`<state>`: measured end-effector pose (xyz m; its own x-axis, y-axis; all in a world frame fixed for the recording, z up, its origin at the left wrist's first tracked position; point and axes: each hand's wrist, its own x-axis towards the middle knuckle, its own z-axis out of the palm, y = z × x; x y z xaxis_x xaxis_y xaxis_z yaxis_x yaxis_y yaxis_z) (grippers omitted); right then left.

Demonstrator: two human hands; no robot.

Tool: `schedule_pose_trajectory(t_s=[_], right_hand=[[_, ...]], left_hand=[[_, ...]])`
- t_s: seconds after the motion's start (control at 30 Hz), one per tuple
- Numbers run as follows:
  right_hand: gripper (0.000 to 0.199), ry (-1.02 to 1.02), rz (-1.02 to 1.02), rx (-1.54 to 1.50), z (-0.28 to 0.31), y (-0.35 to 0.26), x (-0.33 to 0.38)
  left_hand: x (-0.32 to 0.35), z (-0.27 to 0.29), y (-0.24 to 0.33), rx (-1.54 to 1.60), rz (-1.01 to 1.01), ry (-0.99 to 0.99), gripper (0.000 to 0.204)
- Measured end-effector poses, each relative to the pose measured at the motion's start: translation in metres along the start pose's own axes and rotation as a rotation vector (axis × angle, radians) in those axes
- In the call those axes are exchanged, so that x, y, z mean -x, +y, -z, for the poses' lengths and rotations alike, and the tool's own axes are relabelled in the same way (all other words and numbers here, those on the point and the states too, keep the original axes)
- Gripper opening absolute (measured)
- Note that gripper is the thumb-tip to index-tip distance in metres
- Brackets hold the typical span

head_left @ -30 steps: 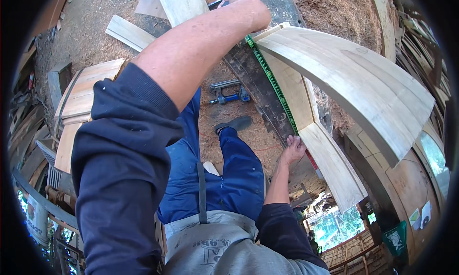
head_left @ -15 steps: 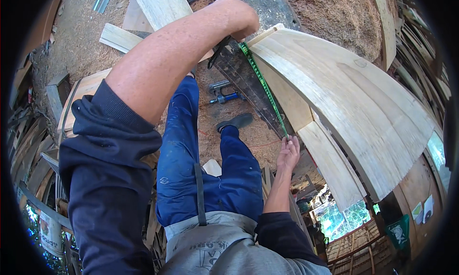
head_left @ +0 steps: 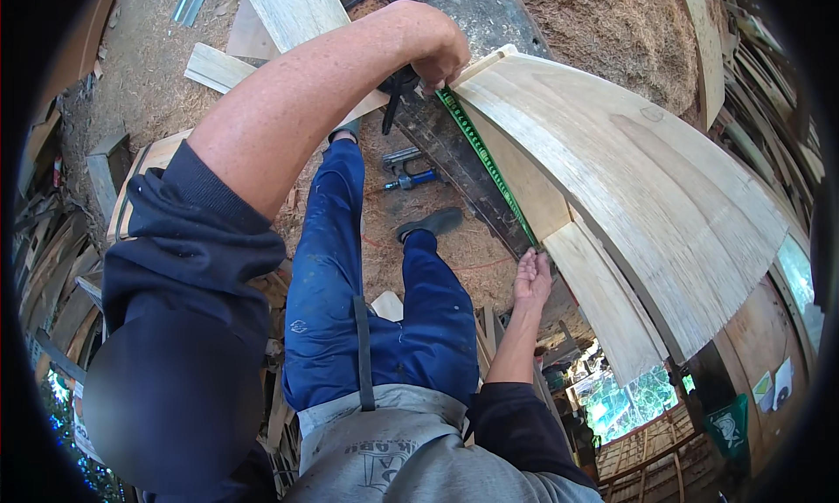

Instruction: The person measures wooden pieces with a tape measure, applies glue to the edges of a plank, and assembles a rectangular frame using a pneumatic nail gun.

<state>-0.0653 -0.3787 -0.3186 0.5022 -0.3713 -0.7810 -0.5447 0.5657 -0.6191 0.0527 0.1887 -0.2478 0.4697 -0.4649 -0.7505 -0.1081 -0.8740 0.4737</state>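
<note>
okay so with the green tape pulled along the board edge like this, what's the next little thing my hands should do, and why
Probably press the tape flat and keep it taut. The left hand pins one end at the board corner, the right hand holds the other end by the board's edge.

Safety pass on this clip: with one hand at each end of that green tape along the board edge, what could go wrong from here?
1. The green measuring tape is pinned only by the left hand and right hand; either slipping would likely skew the reading.
2. The wide pale board overhangs beyond the right hand and might tip if leaned on.
3. A blue clamp lies in the sawdust by the person's shoe, a possible trip hazard.
</note>
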Motion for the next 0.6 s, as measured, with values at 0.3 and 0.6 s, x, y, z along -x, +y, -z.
schedule_pose_trajectory(t_s=[0.3,0.6], right_hand=[[0.028,0.024,0.076,0.14,-0.018,0.011,0.013],[0.032,-0.059,0.321,0.261,-0.019,0.025,0.009]], left_hand=[[-0.005,-0.001,-0.008,-0.002,0.004,-0.003,0.021],[-0.029,-0.008,0.003,-0.198,0.134,-0.001,0.028]])
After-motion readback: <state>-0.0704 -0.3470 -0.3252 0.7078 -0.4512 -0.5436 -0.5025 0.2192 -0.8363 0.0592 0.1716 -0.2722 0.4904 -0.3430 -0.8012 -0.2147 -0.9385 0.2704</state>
